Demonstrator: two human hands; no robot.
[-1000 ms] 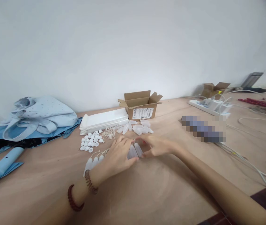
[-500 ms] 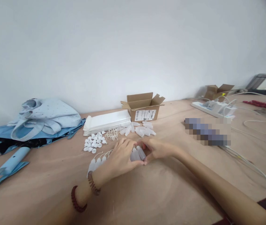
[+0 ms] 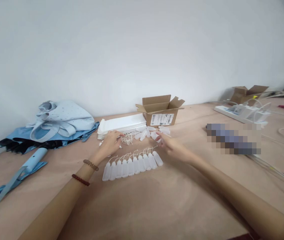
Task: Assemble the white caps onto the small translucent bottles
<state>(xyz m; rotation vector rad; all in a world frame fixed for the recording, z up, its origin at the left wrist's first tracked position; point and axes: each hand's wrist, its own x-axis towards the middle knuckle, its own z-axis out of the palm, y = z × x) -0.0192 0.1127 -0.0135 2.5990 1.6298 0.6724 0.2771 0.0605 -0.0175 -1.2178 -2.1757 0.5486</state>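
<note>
My left hand [image 3: 110, 143] is over the white caps at the pile of cream cords [image 3: 127, 139], its thumb and forefinger apart with nothing visible between them. The hand hides most of the caps. At the loose translucent bottles [image 3: 144, 134], my right hand [image 3: 173, 146] has its fingertips closed on one small plastic bottle [image 3: 154, 135], whose far end shows. Nearer to me lies a row of several similar bottles [image 3: 130, 167], side by side, with cream cords coming from their tops. The rightmost one tilts slightly.
Behind the bottles are a stack of white flat packs [image 3: 124, 122] and an open cardboard box [image 3: 162, 119]. A pale blue bag [image 3: 64, 116] and an umbrella [image 3: 35, 161] lie left. On the right are a blurred-out object [image 3: 232, 138], a power strip [image 3: 242, 115] and cables.
My hands have parted from the bottle row. My left hand went forward to the cords and caps, my right hand forward to the loose bottles. The view has shifted slightly left.
</note>
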